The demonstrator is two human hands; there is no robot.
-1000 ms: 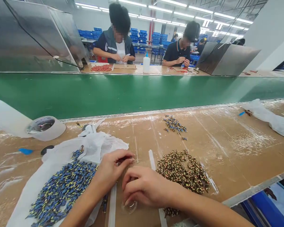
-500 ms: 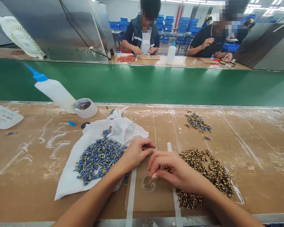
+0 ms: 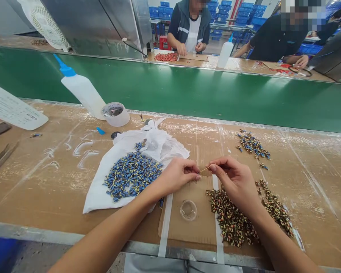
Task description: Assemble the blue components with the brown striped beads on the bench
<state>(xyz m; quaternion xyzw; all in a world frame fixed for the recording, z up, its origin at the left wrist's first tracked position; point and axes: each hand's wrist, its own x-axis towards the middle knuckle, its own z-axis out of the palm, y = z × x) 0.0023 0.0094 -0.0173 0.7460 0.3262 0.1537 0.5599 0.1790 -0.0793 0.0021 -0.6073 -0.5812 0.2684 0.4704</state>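
My left hand [image 3: 177, 175] is closed in a pinch above a cardboard pad [image 3: 193, 232]; whatever tiny thing sits between its fingertips is too small to make out. Opposite it, my right hand [image 3: 237, 184] pinches a thin, pale stick [image 3: 205, 169] whose tip reaches to the left fingertips. Below both hands, a small clear round dish [image 3: 188, 210] rests on the pad. Many small blue-and-yellow pieces [image 3: 133, 176] lie on a white cloth or bag [image 3: 95, 197] left of my left hand. Under and beside my right hand spreads a heap of small dark, cream and red pieces [image 3: 234, 218].
A smaller cluster of pieces [image 3: 254, 144] lies farther back on the right. White squeeze bottle [image 3: 83, 93], tape roll [image 3: 116, 114], another bottle [image 3: 14, 108] and tweezers [image 3: 2, 159] are at left. Beyond a green strip [image 3: 170, 89], two people work at the opposite bench.
My right hand has lifted away from the clear dish, up and right, and the thin stick now shows at my left fingertips. The camera view has shifted and tilted down.
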